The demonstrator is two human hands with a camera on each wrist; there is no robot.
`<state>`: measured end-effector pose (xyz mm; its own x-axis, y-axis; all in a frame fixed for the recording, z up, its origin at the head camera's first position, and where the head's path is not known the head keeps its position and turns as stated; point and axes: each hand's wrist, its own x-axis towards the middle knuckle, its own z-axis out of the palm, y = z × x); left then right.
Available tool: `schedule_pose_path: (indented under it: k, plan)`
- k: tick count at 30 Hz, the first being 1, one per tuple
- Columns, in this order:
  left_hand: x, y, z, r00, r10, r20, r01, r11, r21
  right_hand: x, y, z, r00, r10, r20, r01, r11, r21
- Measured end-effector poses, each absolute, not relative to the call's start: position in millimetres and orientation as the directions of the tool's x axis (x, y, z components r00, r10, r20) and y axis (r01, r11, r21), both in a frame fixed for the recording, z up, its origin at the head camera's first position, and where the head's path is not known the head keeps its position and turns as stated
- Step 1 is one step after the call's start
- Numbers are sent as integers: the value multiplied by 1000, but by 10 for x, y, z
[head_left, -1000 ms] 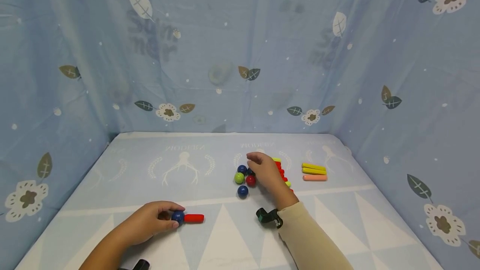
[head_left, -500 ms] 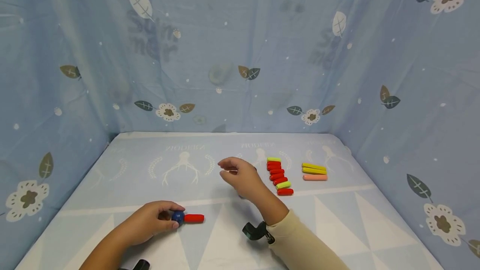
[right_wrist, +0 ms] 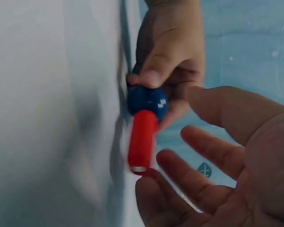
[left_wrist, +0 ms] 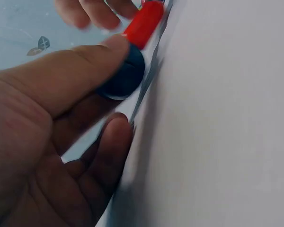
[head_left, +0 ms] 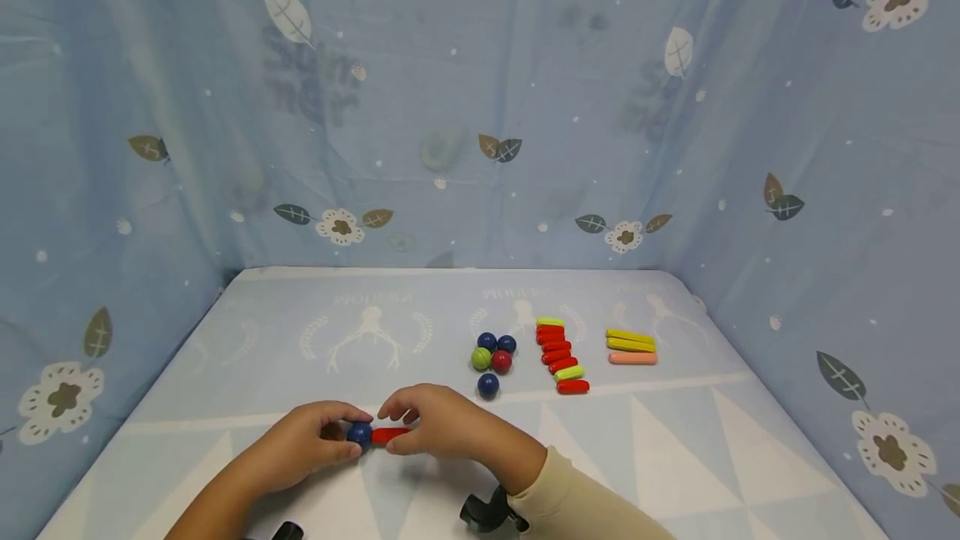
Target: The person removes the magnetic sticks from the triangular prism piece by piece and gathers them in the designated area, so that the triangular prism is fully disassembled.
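Note:
My left hand [head_left: 303,444] pinches a dark blue ball [head_left: 360,435] between thumb and fingers, low over the front left of the table. A short red rod [right_wrist: 142,139] sticks out from the ball to the right, its silvery end face showing in the right wrist view. Around the rod's free end my right hand [head_left: 450,427] spreads its thumb and fingers, partly hiding it in the head view. The right wrist view shows the fingers apart from the rod, with a gap on the thumb side. In the left wrist view, the blue ball [left_wrist: 128,75] sits under my left thumb.
Toward the back centre lies a group of balls: blue [head_left: 488,385], green [head_left: 482,358] and red [head_left: 502,361]. Right of them runs a column of red and lime rods [head_left: 557,356]. Farther right lie yellow rods [head_left: 631,343] and a salmon-pink rod [head_left: 632,358]. Patterned cloth walls enclose the table.
My right hand has moved left and forward from above the balls to the red rod, uncovering the balls and the rod column. The left hand stays at the blue ball.

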<state>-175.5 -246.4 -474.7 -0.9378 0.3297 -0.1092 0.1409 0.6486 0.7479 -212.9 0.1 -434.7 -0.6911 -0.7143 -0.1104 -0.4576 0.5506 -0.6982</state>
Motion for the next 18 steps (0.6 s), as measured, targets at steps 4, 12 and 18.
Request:
schedule_pose_path:
  k: [4, 12, 18]
  plan:
    - [-1754, -2429, -4737, -937, 332, -108, 136, 632, 763, -2141, 12, -4422, -687, -713, -138, -444, 563, -697]
    - [-1760, -2432, -4732, -939, 326, -109, 140, 651, 746, -2168, 9, -4517, -704, -675, -222, -313, 576, -755]
    - [-1764, -2434, -4750, -934, 336, -122, 126, 629, 767, -2153, 1, -4525, -751, -634, -186, -281, 561, -779]
